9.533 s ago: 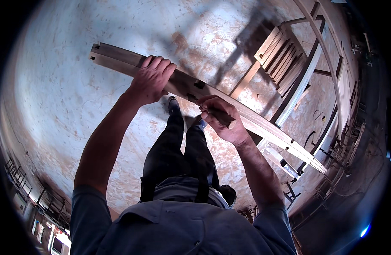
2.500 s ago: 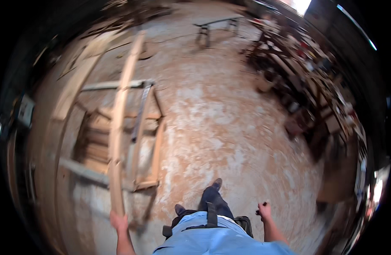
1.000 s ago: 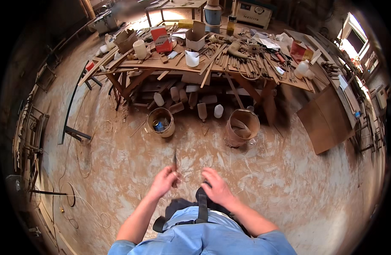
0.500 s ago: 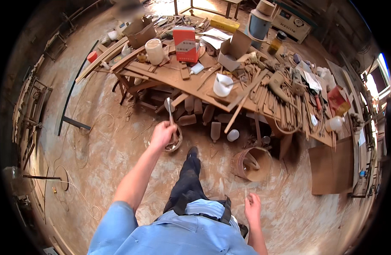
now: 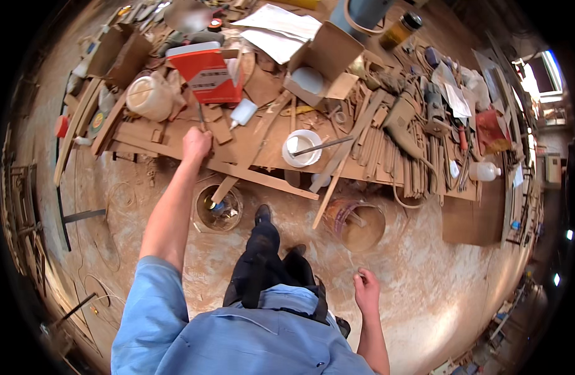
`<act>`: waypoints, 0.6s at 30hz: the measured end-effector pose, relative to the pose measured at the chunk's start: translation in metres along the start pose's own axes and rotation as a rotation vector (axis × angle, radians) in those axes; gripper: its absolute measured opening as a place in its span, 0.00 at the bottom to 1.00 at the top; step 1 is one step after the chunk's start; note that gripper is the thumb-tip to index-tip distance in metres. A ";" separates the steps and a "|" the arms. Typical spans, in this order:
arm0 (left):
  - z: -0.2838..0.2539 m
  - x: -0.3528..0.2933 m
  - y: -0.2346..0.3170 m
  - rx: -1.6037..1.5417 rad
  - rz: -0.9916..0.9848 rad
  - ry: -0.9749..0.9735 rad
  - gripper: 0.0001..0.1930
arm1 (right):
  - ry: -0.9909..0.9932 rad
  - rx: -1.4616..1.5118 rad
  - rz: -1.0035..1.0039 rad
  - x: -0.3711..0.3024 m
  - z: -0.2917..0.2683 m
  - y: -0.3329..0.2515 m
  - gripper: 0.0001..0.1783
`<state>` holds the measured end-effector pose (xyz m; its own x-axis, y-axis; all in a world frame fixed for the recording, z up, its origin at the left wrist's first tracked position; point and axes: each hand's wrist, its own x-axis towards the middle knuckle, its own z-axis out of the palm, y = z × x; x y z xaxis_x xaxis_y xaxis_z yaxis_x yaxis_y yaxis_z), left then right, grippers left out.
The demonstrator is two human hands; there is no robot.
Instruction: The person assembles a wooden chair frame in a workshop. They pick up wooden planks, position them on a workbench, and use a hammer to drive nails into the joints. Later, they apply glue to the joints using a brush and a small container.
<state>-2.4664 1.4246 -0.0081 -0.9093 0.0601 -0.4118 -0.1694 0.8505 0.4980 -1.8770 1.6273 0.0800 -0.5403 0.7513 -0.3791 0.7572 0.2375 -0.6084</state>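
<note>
My left hand (image 5: 197, 145) is closed around a thin flat-bladed tool (image 5: 200, 115), whose shaft points away from me over the near edge of the cluttered workbench (image 5: 165, 134). Most of its handle is hidden in the fist. To the right of that hand lies a small white squeeze bottle (image 5: 244, 112), and a red box (image 5: 206, 75) stands behind. A white tub (image 5: 302, 156) with a stick across it sits farther right. Hanging low over the floor, my right hand (image 5: 367, 290) has loosely bent fingers, the thumb apart, and nothing visible in it.
Under the bench edge, a round bucket (image 5: 219, 209) holds odds and ends. A larger bucket (image 5: 362, 228) stands to its right. Wood strips (image 5: 325, 203) jut past the bench edge. Several sticks, a power tool (image 5: 403, 125), a jug (image 5: 151, 97) and open cartons crowd the top.
My left hand has risen from over the floor bucket to the bench edge, still gripping the tool. I have stepped closer to the bench. The right hand stays low, its fingers slightly more bent.
</note>
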 end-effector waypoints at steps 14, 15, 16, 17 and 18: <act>0.041 -0.147 0.120 -0.074 0.340 -0.353 0.31 | -0.106 0.046 0.052 0.066 0.012 -0.060 0.12; 0.041 -0.151 0.124 -0.055 0.333 -0.326 0.30 | -0.122 0.047 0.052 0.066 0.008 -0.058 0.12; 0.039 -0.156 0.130 -0.034 0.331 -0.300 0.30 | -0.123 0.059 0.047 0.068 0.007 -0.050 0.12; 0.038 -0.160 0.134 -0.014 0.328 -0.273 0.29 | -0.126 0.070 0.042 0.070 0.007 -0.039 0.13; 0.042 -0.162 0.136 0.023 0.353 -0.222 0.28 | -0.129 0.080 0.037 0.072 0.005 -0.031 0.13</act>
<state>-2.3264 1.5524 0.0940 -0.8055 0.4590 -0.3749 0.1485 0.7687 0.6221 -1.9410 1.6713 0.0683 -0.5596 0.6716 -0.4855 0.7483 0.1576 -0.6444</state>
